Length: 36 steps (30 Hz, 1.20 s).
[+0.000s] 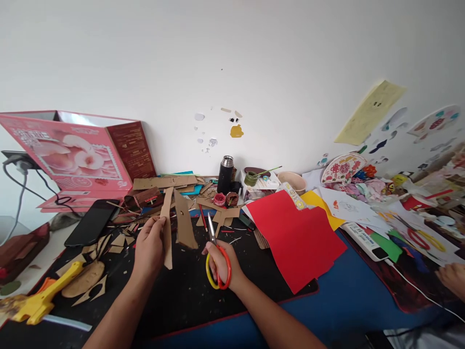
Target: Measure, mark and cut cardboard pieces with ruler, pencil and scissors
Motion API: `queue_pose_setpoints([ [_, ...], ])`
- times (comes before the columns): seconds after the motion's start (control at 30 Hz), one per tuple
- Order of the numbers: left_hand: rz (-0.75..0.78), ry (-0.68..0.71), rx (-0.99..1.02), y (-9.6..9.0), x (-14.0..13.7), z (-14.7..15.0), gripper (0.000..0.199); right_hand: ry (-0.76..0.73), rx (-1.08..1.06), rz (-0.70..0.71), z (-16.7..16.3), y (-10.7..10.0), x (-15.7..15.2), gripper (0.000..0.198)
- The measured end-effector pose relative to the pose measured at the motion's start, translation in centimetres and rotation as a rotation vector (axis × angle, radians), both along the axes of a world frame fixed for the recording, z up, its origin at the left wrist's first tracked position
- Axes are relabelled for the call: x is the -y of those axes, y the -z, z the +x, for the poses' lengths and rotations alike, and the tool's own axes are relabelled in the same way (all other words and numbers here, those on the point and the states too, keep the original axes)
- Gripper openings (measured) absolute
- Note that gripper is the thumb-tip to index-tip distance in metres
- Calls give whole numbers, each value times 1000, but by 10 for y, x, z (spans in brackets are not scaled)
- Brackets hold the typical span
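Observation:
My left hand [149,245] pinches a long narrow strip of brown cardboard [167,232], which stands nearly upright above the black mat. In my right hand [227,265] is a pair of scissors [212,228] with one red and one yellow handle loop. Their blades point away from me and look closed. Between the two hands, a wider piece of cardboard [186,222] lies on the mat with a slanted edge. A thin red brush [203,218] rests just left of the scissor blades.
Cardboard scraps [118,242], a black phone [92,223] and a yellow glue gun [47,295] lie left. A black flask [225,177] and paint jars [220,199] stand behind. Red sheets [294,237] and a power strip [363,241] are right. Another person's hand [452,278] shows far right.

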State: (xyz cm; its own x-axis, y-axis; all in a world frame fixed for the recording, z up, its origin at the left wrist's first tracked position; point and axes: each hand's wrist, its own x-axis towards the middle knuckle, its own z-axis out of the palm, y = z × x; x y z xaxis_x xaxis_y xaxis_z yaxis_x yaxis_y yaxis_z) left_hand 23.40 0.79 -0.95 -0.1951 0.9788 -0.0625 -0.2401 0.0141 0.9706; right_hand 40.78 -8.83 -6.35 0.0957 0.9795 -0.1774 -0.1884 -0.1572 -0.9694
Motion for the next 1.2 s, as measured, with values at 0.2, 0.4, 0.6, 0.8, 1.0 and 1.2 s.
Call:
queue_pose_setpoints([
  [0.2,-142,-56,-26,-18,9,-2,14,1,-104,-11,8,3,-7,75],
  [0.4,-432,144,121,-15,24,0,24,-73,-8,-6,0,10,4,76],
  [0.6,-536,291,333,-4,53,13,28,-84,26,19,-1,10,6,69],
  [0.8,-352,263,402,2,84,29,21,-89,15,41,0,9,6,72],
  [1.0,-297,267,374,-5,108,38,39,-114,-50,84,6,8,8,71],
  [1.2,-234,425,357,-11,125,43,45,-169,-186,122,14,7,8,80],
])
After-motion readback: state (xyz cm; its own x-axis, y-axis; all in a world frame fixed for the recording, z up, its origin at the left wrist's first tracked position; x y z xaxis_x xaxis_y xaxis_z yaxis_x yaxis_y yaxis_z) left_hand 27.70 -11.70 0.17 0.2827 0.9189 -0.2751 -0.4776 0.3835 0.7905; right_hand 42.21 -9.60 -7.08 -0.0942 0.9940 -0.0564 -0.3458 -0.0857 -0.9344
